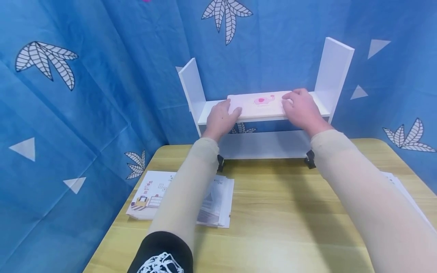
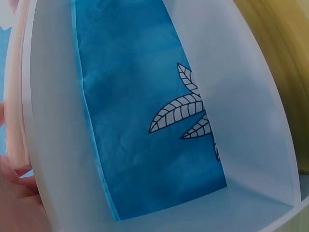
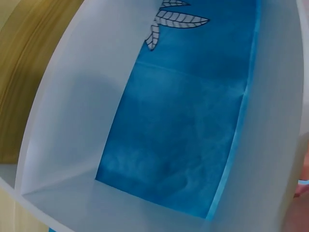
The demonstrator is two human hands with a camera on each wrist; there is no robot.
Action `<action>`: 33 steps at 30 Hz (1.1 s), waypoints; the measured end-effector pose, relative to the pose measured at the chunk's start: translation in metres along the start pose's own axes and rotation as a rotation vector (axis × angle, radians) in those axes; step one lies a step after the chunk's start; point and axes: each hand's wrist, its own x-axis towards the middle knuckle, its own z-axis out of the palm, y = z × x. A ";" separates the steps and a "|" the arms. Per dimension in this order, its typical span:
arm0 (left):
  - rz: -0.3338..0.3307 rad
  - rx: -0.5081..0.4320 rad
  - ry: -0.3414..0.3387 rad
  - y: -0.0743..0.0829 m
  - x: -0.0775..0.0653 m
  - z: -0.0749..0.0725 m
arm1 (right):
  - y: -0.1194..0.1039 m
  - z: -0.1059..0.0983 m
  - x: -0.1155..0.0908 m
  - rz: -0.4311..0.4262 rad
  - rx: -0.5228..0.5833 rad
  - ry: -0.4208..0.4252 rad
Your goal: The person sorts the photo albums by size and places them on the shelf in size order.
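A flat, pale pink pack (image 1: 259,108) with a pink elephant print lies lengthwise along the upper board of a small white shelf (image 1: 266,144). At its left end, my left hand (image 1: 218,120) holds the pack, the thumb near the front edge and the fingers around the corner. My right hand (image 1: 302,110) grips the other end with bent fingers. From the left wrist, the pack's pink side (image 2: 15,96) shows above the board, with part of the hand beside it. In the right wrist view only a sliver of the hand (image 3: 301,193) appears at the edge.
Two white upright panels, left (image 1: 192,85) and right (image 1: 334,66), rise at the shelf's ends. Black feet (image 1: 310,159) support it on the wooden table (image 1: 266,212). Printed sheets (image 1: 150,193) lie at the left, more papers (image 1: 403,191) at the right. A blue curtain (image 1: 283,49) hangs behind.
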 end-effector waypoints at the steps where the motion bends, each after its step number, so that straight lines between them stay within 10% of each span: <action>1: 0.007 0.013 0.003 -0.001 -0.001 0.000 | 0.000 0.001 0.000 -0.002 -0.013 0.007; 17: 0.275 0.123 0.221 -0.028 -0.032 0.015 | 0.012 0.006 -0.023 -0.061 0.126 0.169; 33: 0.202 -0.280 0.272 -0.064 -0.110 0.008 | 0.012 0.011 -0.085 -0.128 0.346 0.182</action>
